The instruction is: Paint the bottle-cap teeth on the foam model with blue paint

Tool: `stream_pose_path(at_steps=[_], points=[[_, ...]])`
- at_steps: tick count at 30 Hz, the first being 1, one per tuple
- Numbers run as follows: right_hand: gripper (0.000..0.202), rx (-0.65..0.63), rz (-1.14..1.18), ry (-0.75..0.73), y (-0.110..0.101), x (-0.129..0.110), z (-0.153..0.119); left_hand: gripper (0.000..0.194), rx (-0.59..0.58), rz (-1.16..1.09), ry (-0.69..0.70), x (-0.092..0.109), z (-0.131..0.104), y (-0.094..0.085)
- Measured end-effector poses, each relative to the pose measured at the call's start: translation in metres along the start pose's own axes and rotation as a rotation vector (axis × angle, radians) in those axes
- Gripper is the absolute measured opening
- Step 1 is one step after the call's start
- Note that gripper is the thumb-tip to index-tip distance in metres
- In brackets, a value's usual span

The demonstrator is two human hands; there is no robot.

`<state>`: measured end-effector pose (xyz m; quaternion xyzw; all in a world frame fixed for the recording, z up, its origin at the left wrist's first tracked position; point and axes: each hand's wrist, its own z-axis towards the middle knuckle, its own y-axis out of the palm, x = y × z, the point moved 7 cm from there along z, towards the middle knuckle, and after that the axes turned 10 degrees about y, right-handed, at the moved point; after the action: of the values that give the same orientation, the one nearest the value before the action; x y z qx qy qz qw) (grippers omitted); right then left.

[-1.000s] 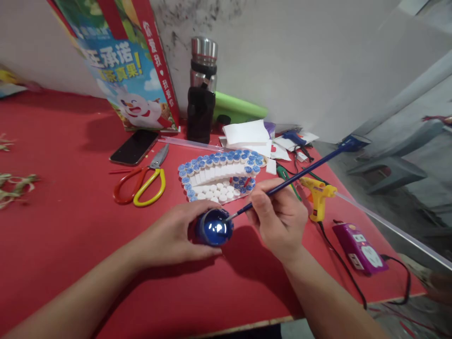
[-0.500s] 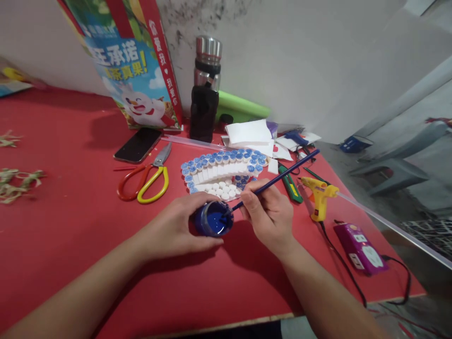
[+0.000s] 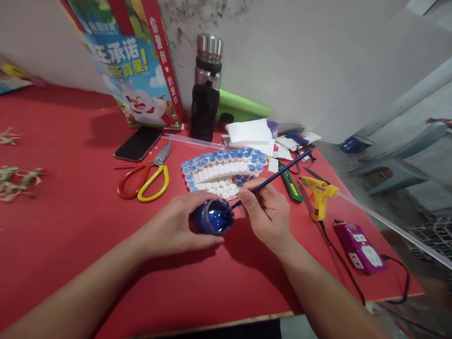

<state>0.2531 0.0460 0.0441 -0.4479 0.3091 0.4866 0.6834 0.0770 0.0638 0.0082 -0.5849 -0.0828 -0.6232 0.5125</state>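
A small glass jar of blue paint is tilted toward the camera, with my left hand wrapped round its left side. Between the thumb and fingers of my right hand is a thin dark blue paintbrush. The brush's lower end is inside the jar, and its tip is in the paint. Just behind the jar lies a craft piece made of small round discs and white strips. Its outer discs are blue on top, several inner ones are white, and a darker blue group sits at its right.
Red-and-yellow scissors and a phone lie on the left. Behind stand a printed bag and a steel bottle. A green cutter, yellow glue gun and purple power socket are on the right.
The brush and my right hand have shifted slightly left, and the brush's upper end is lower. My left hand still holds the jar in nearly the same place.
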Motion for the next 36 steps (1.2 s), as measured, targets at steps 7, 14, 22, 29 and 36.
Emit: stream_pose_path(at_steps=[7,14,22,29,36], points=[[0.016,0.099,0.085,0.010,-0.012,0.002,-0.003,0.057,0.007,0.002,-0.035,-0.003,0.000,-0.001],[0.019,0.150,0.058,0.014,-0.019,0.005,-0.002,0.052,0.025,-0.006,-0.053,-0.002,0.002,-0.003],[0.016,0.205,0.064,-0.011,-0.026,0.000,-0.002,0.052,0.027,0.005,-0.076,-0.006,0.002,-0.003],[0.021,0.229,0.080,0.032,-0.029,-0.001,0.002,0.050,0.018,-0.012,-0.080,-0.008,0.002,-0.004],[0.029,0.397,0.149,0.132,-0.060,-0.007,0.017,0.049,-0.128,-0.089,-0.147,-0.006,0.000,0.011]])
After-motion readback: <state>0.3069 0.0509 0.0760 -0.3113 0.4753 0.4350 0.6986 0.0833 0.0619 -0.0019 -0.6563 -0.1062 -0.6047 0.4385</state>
